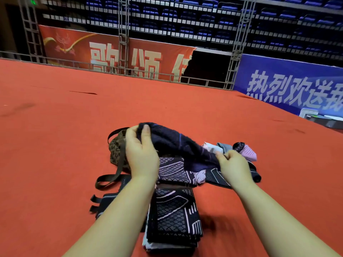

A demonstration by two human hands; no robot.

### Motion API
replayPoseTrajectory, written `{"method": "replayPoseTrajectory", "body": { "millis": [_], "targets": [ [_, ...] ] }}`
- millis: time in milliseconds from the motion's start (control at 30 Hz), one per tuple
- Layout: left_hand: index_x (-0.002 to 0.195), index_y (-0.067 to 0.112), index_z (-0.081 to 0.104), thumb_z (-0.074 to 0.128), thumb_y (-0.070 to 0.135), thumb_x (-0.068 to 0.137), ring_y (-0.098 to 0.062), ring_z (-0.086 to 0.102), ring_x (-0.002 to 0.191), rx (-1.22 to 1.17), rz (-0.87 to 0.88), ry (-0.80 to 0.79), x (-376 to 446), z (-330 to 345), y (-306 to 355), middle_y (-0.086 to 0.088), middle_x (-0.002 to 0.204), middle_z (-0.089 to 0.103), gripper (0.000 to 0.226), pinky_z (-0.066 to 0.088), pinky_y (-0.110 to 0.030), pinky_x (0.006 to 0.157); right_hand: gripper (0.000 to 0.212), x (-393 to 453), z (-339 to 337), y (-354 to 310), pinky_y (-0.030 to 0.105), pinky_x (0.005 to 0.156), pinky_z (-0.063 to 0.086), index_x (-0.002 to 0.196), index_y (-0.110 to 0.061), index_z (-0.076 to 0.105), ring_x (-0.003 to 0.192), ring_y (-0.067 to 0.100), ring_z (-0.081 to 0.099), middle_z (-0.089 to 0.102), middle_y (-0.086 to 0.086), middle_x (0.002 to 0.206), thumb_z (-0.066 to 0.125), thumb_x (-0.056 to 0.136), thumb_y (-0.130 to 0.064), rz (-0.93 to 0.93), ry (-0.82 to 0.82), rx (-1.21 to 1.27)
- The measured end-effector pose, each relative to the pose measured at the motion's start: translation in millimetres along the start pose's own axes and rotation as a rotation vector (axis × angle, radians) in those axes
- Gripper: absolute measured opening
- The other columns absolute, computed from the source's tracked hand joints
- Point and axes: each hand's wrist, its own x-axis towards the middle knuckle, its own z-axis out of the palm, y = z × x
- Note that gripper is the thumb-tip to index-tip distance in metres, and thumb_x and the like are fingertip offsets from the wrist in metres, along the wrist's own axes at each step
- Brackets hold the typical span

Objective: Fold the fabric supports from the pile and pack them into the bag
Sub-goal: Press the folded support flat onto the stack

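Note:
A dark navy fabric support (174, 143) is stretched in the air between my hands. My left hand (142, 153) grips its far left end, thumb on top. My right hand (234, 166) pinches its near right end. Under it lies a loose pile of black supports (174, 171) with pale diamond patterns. A neat stack of folded supports (174, 219) sits closer to me. The brown patterned bag (116, 151) with long dark straps lies left of the pile, partly hidden behind my left hand.
Everything rests on a wide red carpet (55, 145). Pink and grey fabric pieces (245, 151) lie right of the pile. A black strapped item (104, 203) pokes out under my left forearm. A grey box (323, 119) stands far right by a blue banner.

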Motion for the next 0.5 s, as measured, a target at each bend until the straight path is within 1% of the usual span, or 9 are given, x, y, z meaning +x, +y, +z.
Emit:
{"method": "replayPoseTrajectory", "body": {
  "millis": [100, 200, 267, 333, 367, 400, 433, 467, 500],
  "targets": [
    [0.094, 0.015, 0.048, 0.046, 0.018, 0.099, 0.005, 0.048, 0.074, 0.056, -0.019, 0.018, 11, -9, -6, 0.012, 0.083, 0.051, 0.005, 0.035, -0.001, 0.065, 0.046, 4, -4, 13, 0.037, 0.058, 0.021, 0.058, -0.013, 0.030, 0.066, 0.027, 0.037, 0.038, 0.005, 0.057, 0.053, 0.094, -0.028, 0.044, 0.011, 0.001],
    [0.096, 0.014, 0.049, 0.046, 0.020, 0.099, 0.002, 0.048, 0.073, 0.131, -0.060, -0.052, 13, -12, -14, 0.011, 0.082, 0.052, 0.008, 0.036, -0.002, 0.061, 0.045, 8, -7, 12, 0.036, 0.054, 0.021, 0.059, -0.013, 0.031, 0.060, 0.024, 0.034, 0.038, 0.004, 0.057, 0.053, 0.095, -0.029, 0.075, -0.019, 0.016],
    [0.100, 0.012, 0.054, 0.045, 0.025, 0.099, -0.007, 0.052, 0.077, 0.182, -0.118, -0.157, 14, -9, -18, 0.007, 0.084, 0.057, 0.016, 0.038, -0.009, 0.062, 0.043, 8, -9, 8, 0.032, 0.052, 0.023, 0.061, -0.014, 0.032, 0.058, 0.020, 0.033, 0.037, 0.002, 0.058, 0.051, 0.095, -0.033, 0.095, -0.047, 0.081],
    [0.104, 0.009, 0.057, 0.045, 0.030, 0.099, -0.015, 0.056, 0.084, 0.204, -0.209, -0.219, 16, -2, -19, 0.001, 0.089, 0.061, 0.025, 0.043, -0.020, 0.067, 0.042, 4, -9, 1, 0.031, 0.054, 0.026, 0.062, -0.017, 0.037, 0.058, 0.016, 0.036, 0.040, -0.001, 0.061, 0.047, 0.097, -0.038, 0.097, -0.083, 0.178],
    [0.104, 0.010, 0.058, 0.045, 0.032, 0.098, -0.019, 0.059, 0.087, 0.166, -0.266, -0.234, 17, 3, -17, -0.002, 0.092, 0.063, 0.026, 0.049, -0.028, 0.073, 0.038, 2, -8, -3, 0.030, 0.060, 0.031, 0.066, -0.019, 0.044, 0.063, 0.014, 0.043, 0.048, -0.001, 0.067, 0.045, 0.097, -0.042, 0.096, -0.120, 0.258],
    [0.101, 0.011, 0.058, 0.045, 0.032, 0.098, -0.023, 0.061, 0.091, 0.091, -0.333, -0.244, 18, 8, -14, -0.005, 0.094, 0.064, 0.025, 0.051, -0.038, 0.080, 0.034, -2, -6, -9, 0.031, 0.070, 0.037, 0.077, -0.020, 0.052, 0.074, 0.013, 0.053, 0.057, -0.002, 0.080, 0.044, 0.095, -0.048, 0.098, -0.168, 0.361],
    [0.097, 0.012, 0.058, 0.045, 0.032, 0.098, -0.026, 0.062, 0.092, 0.005, -0.405, -0.253, 18, 14, -7, -0.008, 0.095, 0.064, 0.023, 0.052, -0.043, 0.084, 0.038, -8, -4, -15, 0.032, 0.081, 0.039, 0.093, -0.020, 0.056, 0.089, 0.014, 0.058, 0.061, -0.001, 0.098, 0.044, 0.091, -0.057, 0.108, -0.220, 0.474],
    [0.094, 0.013, 0.057, 0.045, 0.030, 0.099, -0.025, 0.062, 0.088, -0.080, -0.472, -0.255, 19, 19, 0, -0.008, 0.093, 0.063, 0.021, 0.052, -0.041, 0.081, 0.051, -15, -2, -22, 0.033, 0.089, 0.039, 0.107, -0.021, 0.054, 0.102, 0.015, 0.058, 0.059, -0.002, 0.111, 0.046, 0.084, -0.066, 0.110, -0.272, 0.573],
    [0.091, 0.014, 0.056, 0.045, 0.028, 0.100, -0.022, 0.060, 0.082, -0.154, -0.531, -0.254, 19, 24, 8, -0.007, 0.090, 0.061, 0.020, 0.052, -0.036, 0.075, 0.064, -21, 1, -27, 0.031, 0.094, 0.037, 0.116, -0.023, 0.051, 0.110, 0.015, 0.056, 0.056, -0.003, 0.119, 0.050, 0.075, -0.073, 0.077, -0.307, 0.630]
  ]
}}
